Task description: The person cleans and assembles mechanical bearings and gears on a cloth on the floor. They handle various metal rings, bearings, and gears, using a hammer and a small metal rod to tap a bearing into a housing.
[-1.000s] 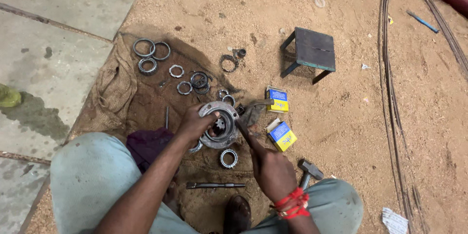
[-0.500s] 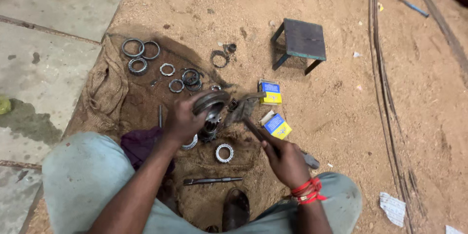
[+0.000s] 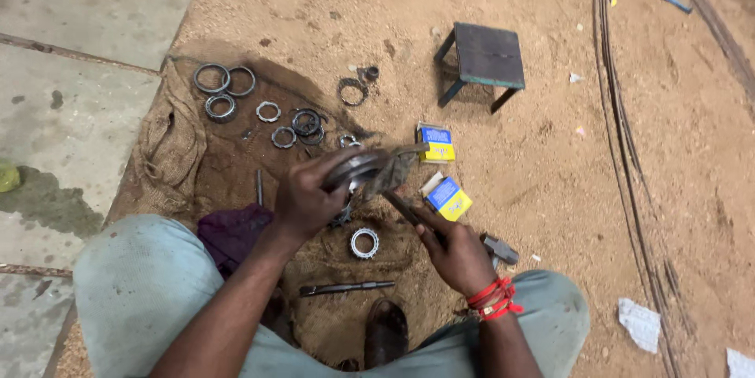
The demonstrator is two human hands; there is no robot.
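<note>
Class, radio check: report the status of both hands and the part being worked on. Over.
Left hand grips round hub, lifted off sacking. Right hand holds pliers against hub. Loose ring lies below; nothing blocking.

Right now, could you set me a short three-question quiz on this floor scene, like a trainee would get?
1. True or false: the left hand grips a round metal hub lifted off the burlap sack.
2. Which lies nearest the right hand? A. small metal stool B. hammer C. three large rings
3. What colours are the two small boxes beside the hub?

Key
1. True; the fingers wrap its rim, tilted above the sack.
2. B; its head shows just beside that hand, which holds a long, blurred tool.
3. Blue and yellow.
</note>
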